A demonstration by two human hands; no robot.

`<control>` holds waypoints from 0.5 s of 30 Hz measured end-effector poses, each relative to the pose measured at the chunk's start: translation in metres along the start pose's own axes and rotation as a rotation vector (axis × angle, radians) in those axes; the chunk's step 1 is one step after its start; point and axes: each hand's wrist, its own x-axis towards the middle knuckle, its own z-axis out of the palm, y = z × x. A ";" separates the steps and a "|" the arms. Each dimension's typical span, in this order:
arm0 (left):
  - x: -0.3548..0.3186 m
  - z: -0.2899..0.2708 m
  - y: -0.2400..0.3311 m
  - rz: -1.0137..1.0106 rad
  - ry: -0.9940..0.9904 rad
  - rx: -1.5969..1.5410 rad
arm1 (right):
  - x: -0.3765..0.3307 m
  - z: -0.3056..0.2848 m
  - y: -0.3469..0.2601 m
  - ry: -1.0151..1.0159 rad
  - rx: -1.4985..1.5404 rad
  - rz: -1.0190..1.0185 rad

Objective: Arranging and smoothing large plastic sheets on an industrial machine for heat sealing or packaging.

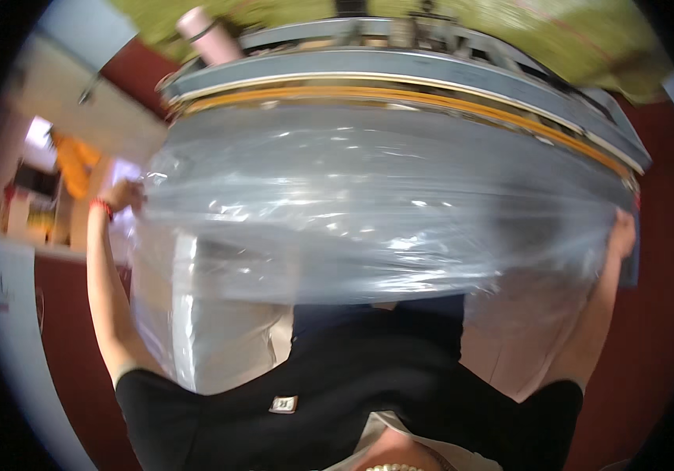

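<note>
Bright daylight scene, softly blurred throughout. White glare streaks the clear plastic sheet (368, 212) stretched between the left hand (121, 195) and right hand (622, 235). Straight edges bow near the dark rim.

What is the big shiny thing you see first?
A wide sheet of clear plastic fills the middle, stretched between the left hand and the right hand, each gripping a side edge. Behind it runs a long grey machine with an orange strip, and a pink bottle stands at top left.

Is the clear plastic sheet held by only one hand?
No: the left hand grips one edge of the clear plastic sheet and the right hand grips the opposite edge.
</note>
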 end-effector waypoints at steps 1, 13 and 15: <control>-0.011 -0.021 -0.025 -0.190 0.032 -0.339 | 0.012 0.012 0.023 -0.067 -0.012 0.012; 0.064 0.137 0.010 -0.263 0.688 -0.007 | 0.011 0.021 0.004 -0.078 -0.114 0.068; 0.062 0.140 0.001 -0.468 0.602 -0.084 | 0.007 0.015 -0.002 -0.079 -0.106 0.067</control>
